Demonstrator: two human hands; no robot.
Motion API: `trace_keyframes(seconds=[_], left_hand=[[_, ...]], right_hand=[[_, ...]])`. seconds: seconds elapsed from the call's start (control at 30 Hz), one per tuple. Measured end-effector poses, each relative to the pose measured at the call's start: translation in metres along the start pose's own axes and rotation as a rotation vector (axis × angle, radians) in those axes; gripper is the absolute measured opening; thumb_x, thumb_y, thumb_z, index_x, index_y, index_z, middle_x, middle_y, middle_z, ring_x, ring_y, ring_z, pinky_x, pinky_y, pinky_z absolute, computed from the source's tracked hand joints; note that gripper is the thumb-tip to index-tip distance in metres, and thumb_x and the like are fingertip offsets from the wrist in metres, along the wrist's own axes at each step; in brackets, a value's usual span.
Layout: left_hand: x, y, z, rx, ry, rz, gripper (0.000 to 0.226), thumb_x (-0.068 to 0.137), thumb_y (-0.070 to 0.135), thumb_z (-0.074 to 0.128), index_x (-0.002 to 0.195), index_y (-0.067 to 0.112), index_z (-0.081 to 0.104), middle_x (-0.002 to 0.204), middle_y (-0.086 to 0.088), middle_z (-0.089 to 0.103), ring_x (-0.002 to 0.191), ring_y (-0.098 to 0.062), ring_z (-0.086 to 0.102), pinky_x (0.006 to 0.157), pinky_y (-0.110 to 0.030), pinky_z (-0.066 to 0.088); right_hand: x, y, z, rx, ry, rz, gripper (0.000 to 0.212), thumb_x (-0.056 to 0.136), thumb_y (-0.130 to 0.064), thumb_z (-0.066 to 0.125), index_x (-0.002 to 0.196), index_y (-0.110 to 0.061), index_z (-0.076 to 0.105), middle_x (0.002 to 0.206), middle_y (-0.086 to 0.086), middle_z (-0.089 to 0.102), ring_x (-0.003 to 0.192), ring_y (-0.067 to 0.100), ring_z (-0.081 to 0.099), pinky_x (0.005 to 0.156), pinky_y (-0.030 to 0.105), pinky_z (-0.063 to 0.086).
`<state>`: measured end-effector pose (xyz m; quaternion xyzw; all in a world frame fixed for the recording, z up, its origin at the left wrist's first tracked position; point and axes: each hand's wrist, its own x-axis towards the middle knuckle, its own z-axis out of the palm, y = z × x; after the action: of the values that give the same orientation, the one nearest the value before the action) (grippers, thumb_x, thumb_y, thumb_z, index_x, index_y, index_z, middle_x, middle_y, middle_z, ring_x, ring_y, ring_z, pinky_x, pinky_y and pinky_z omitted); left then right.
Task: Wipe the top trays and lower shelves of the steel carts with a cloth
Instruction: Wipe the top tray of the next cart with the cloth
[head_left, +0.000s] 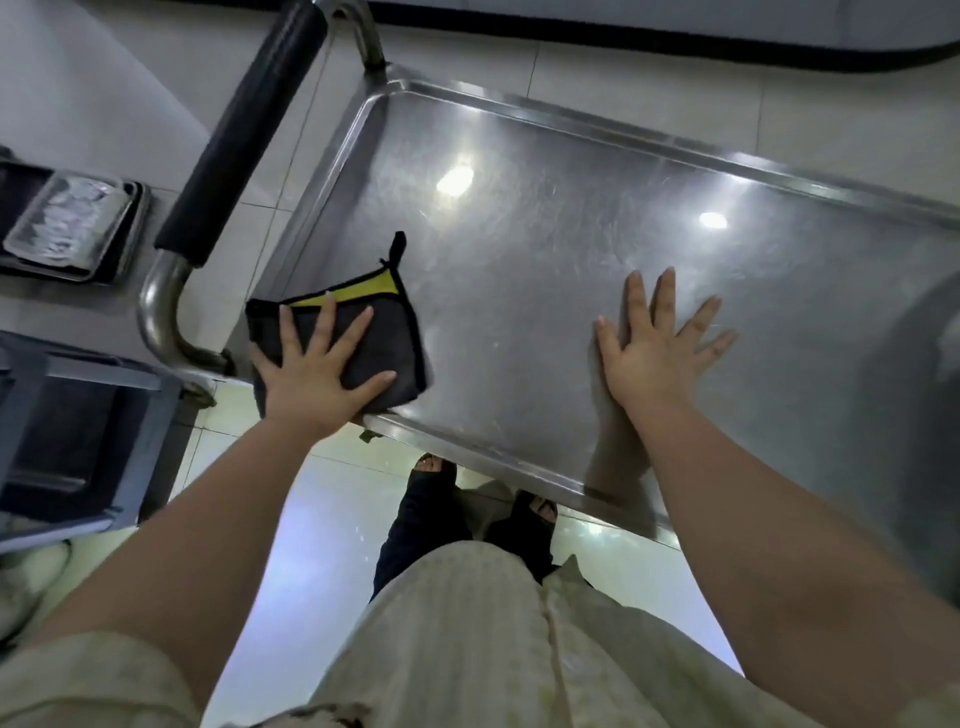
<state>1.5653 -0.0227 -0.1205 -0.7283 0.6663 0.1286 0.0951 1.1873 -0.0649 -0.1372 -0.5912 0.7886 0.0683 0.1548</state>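
A: Where's the cloth (387, 338)?
B: On the near left corner of the cart's top tray (519, 171), folded, dark with a yellow strip.
A: And the left grip (317, 371)?
B: Open, fingers spread, pressing flat on the cloth.
A: The right grip (660, 348)?
B: Also open, palm flat on the bare tray, well right of the cloth.

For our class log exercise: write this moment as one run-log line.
stage: top tray | left hand: pressed flat on cloth, near-left corner | right hand: flat on bare steel
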Motion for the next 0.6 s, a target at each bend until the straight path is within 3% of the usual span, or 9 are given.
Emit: trace_keyframes(seconds=[0.13, 0.23, 0.33, 0.5, 0.6], left_hand=[[-0.002, 0.007, 0.001, 0.025, -0.010, 0.013, 0.081, 0.070, 0.095, 0.009, 0.142, 0.064, -0.012, 0.158, 0.019, -0.023, 0.146, -0.037, -0.019, 0.104, -0.076, -0.005], [-0.007, 0.022, 0.002, 0.027, -0.021, 0.034, 0.081, 0.070, 0.094, 0.011, 0.141, 0.065, -0.012, 0.158, 0.019, -0.020, 0.146, -0.036, -0.019, 0.105, -0.075, -0.006], [0.000, 0.007, -0.005, 0.002, -0.034, 0.045, 0.084, 0.064, 0.097, 0.016, 0.139, 0.068, -0.010, 0.158, 0.024, -0.019, 0.147, -0.031, -0.018, 0.106, -0.075, -0.003], [0.011, -0.012, -0.010, 0.030, -0.049, -0.075, 0.087, 0.061, 0.100, 0.007, 0.139, 0.066, -0.013, 0.159, 0.020, -0.019, 0.148, -0.032, -0.013, 0.101, -0.080, -0.002], [-0.004, 0.024, 0.000, 0.025, -0.046, -0.069, 0.085, 0.065, 0.097, 0.002, 0.142, 0.063, -0.014, 0.160, 0.015, -0.020, 0.146, -0.040, -0.012, 0.101, -0.079, -0.002]], right_hand=[[0.001, 0.001, -0.002, -0.031, -0.029, 0.009, 0.072, 0.086, -0.075, 0.000, 0.150, -0.044, -0.015, 0.161, -0.007, -0.019, 0.142, 0.047, -0.023, 0.105, 0.072, -0.016], [0.000, 0.010, -0.010, -0.004, -0.072, -0.062, 0.069, 0.090, -0.072, 0.012, 0.150, -0.045, -0.011, 0.161, -0.009, -0.019, 0.142, 0.045, -0.024, 0.104, 0.068, -0.020], [-0.014, 0.053, -0.015, 0.002, -0.086, -0.200, 0.066, 0.094, -0.063, 0.024, 0.152, -0.043, 0.000, 0.164, -0.009, -0.006, 0.148, 0.036, -0.012, 0.114, 0.061, -0.009], [-0.069, 0.168, -0.003, -0.024, -0.034, -0.012, 0.065, 0.093, -0.068, 0.015, 0.152, -0.045, 0.000, 0.164, -0.006, -0.003, 0.147, 0.040, -0.009, 0.117, 0.057, -0.006], [-0.081, 0.184, 0.003, -0.028, 0.012, -0.006, 0.067, 0.091, -0.065, 0.010, 0.154, -0.040, 0.007, 0.164, -0.001, 0.006, 0.147, 0.043, -0.003, 0.117, 0.056, -0.006]])
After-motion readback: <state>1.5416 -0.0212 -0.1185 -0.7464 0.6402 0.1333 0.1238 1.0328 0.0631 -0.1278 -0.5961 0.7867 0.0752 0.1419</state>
